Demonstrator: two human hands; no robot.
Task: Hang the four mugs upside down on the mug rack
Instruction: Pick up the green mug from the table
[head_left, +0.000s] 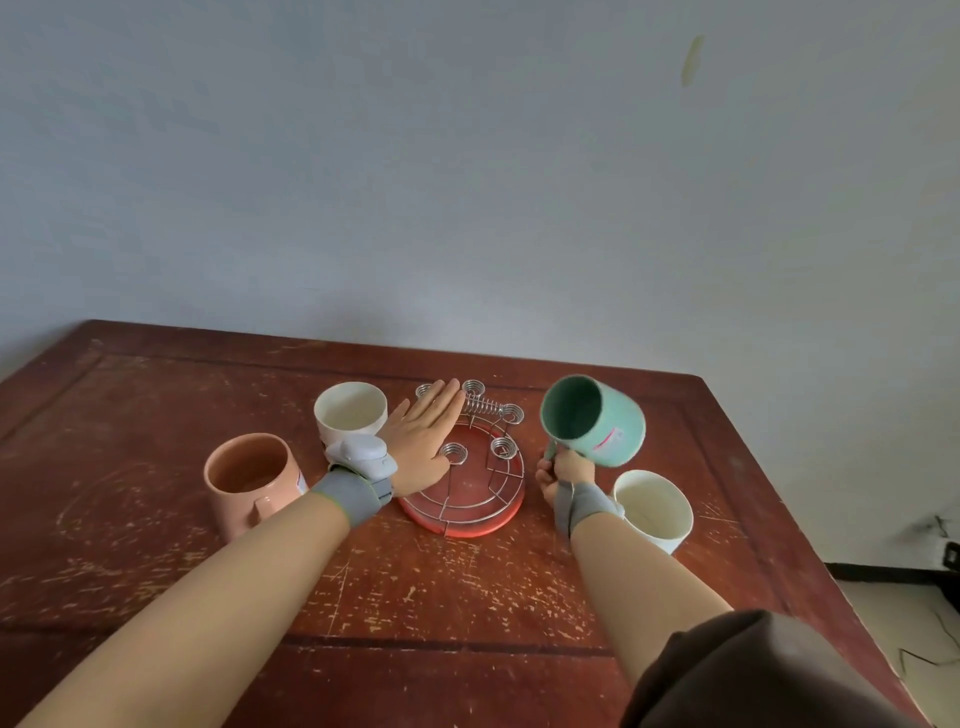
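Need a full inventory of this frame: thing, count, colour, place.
Ceramic mugs: 2, cream; one left of rack, one front right, upright.
Ceramic mug: 1, pink, front left, upright.
Ceramic mug: 1, teal, held tilted right of rack.
Wire mug rack: 1, silver on red round base, centre.
Wooden table: 1, scuffed red-brown.
Left hand: flat, open, over rack.
Right hand: gripping the teal mug's handle.

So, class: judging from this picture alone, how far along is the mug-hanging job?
Done: nothing yet; no mug sits on the mug rack. In hand: the right hand holds the green mug by its handle, tilted, while the left hand rests flat against the rack. Left: the pink mug and two white mugs stand upright on the table.
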